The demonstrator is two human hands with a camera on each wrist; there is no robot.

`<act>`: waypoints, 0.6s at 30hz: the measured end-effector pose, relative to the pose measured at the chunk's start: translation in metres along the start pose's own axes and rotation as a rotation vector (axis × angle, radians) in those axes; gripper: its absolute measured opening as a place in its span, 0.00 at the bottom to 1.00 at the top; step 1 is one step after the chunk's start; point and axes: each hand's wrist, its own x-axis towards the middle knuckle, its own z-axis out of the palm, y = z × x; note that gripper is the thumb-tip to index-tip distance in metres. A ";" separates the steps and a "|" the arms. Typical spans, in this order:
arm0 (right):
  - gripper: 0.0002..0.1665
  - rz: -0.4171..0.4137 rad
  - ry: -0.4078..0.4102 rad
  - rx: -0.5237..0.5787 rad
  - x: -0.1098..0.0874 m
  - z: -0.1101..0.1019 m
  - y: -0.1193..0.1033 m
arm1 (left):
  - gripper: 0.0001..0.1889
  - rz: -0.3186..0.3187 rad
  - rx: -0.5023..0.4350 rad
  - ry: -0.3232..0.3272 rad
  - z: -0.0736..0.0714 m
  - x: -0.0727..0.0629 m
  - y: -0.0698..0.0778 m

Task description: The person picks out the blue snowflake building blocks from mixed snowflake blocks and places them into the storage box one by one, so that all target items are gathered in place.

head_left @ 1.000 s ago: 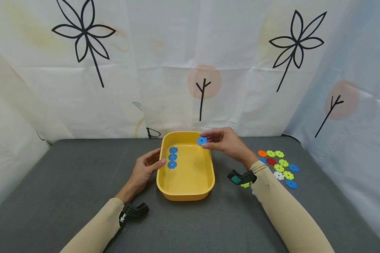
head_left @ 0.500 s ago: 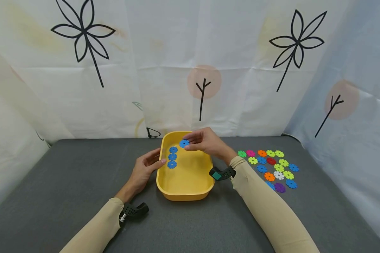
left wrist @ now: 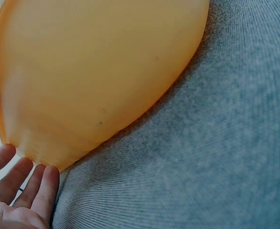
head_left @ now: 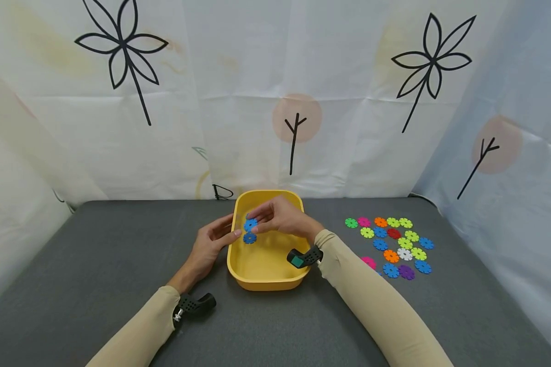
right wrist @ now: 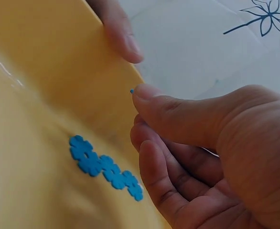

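Inside the yellow plastic tub (head_left: 271,265), my right hand (head_left: 282,219) pinches a blue flower-shaped disc (head_left: 250,225) between thumb and fingers. Only a tiny edge of that disc shows past the thumb in the right wrist view. Below it, three matching blue discs (right wrist: 112,171) lie in a row on the tub's floor, near its left wall. My left hand (head_left: 212,245) holds the tub's left side, thumb over the rim. In the left wrist view, its fingers (left wrist: 47,191) lie against the outside of the tub wall.
Several loose flower discs in green, pink, orange, red, white, purple and blue (head_left: 380,244) are spread on the grey table (head_left: 119,285), right of the tub. A white patterned cloth (head_left: 239,102) hangs behind the table's back edge. Wrist cameras sit on both sleeves.
My right hand has carried the blue disc leftward and down, from the tub's far right corner to over the row of discs. The left hand and the tub have stayed in place.
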 end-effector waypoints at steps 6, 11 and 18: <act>0.20 0.022 -0.075 -0.053 0.004 0.007 0.004 | 0.30 0.008 -0.001 0.004 0.000 0.001 -0.001; 0.19 0.028 -0.130 -0.096 0.005 0.010 0.004 | 0.31 0.005 0.001 0.000 0.000 0.000 -0.001; 0.18 0.057 -0.188 -0.150 0.006 0.011 0.005 | 0.30 0.013 -0.009 -0.004 -0.001 0.001 -0.001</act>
